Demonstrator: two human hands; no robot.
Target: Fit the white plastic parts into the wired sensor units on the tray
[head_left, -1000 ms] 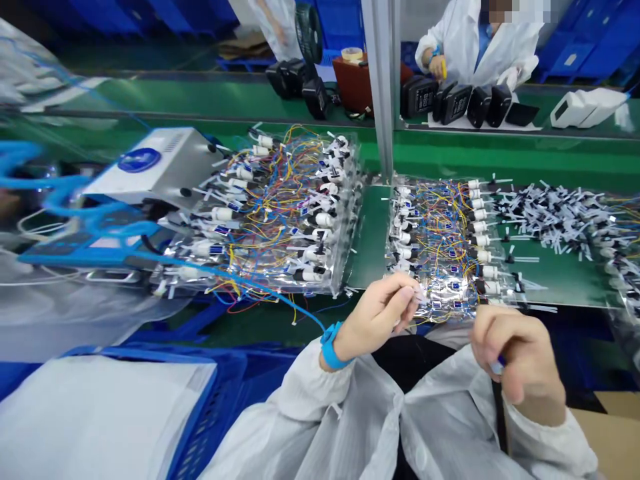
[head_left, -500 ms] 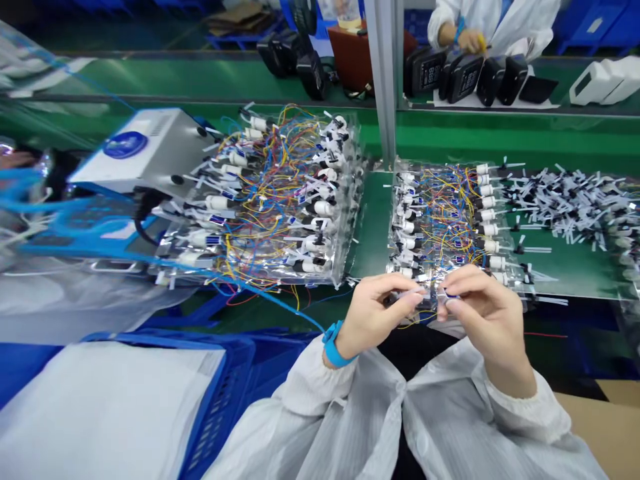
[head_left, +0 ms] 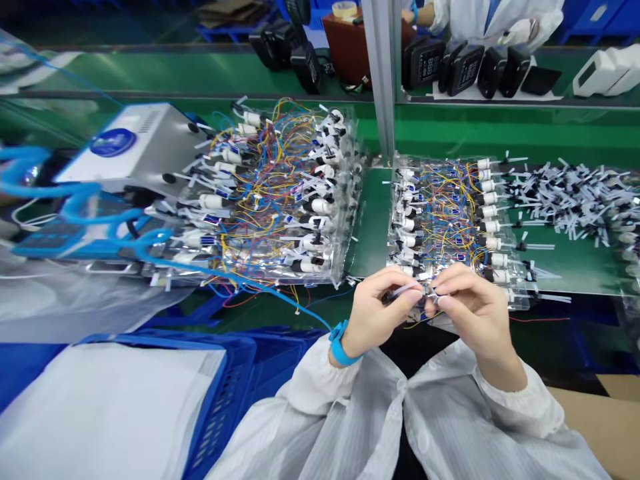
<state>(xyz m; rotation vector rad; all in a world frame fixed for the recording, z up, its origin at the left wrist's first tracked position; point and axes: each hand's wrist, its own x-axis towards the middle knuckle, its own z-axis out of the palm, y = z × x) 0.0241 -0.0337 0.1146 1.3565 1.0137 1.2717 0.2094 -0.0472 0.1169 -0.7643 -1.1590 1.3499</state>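
Close together at the bench's front edge, both hands pinch small parts. My left hand [head_left: 377, 307], with a blue band at the wrist, is closed on a thin whitish strip [head_left: 401, 291]. Its inner end meets what the right fingers hold. My right hand [head_left: 473, 310] is closed, thumb and fingertips on a tiny part I cannot make out. Just beyond them lies a tray [head_left: 391, 257] of wired white cylinders [head_left: 487, 212], with yellow, red and blue wires [head_left: 445, 200] across its middle. A thin yellow wire hangs below the fingers.
A larger stack of wired cylinders [head_left: 317, 207] stands left, beside a white-and-grey box [head_left: 145, 143]. Loose black parts with white strips [head_left: 575, 197] lie right. A metal post [head_left: 381, 80] rises ahead. A blue cord [head_left: 280, 297] runs from my wristband. Across the bench is a person's white sleeve [head_left: 545, 23].
My right hand has shifted slightly left, bringing its fingertips closer to the left hand's. The coiled blue cord at far left has swung. The person opposite has moved a hand leftward.
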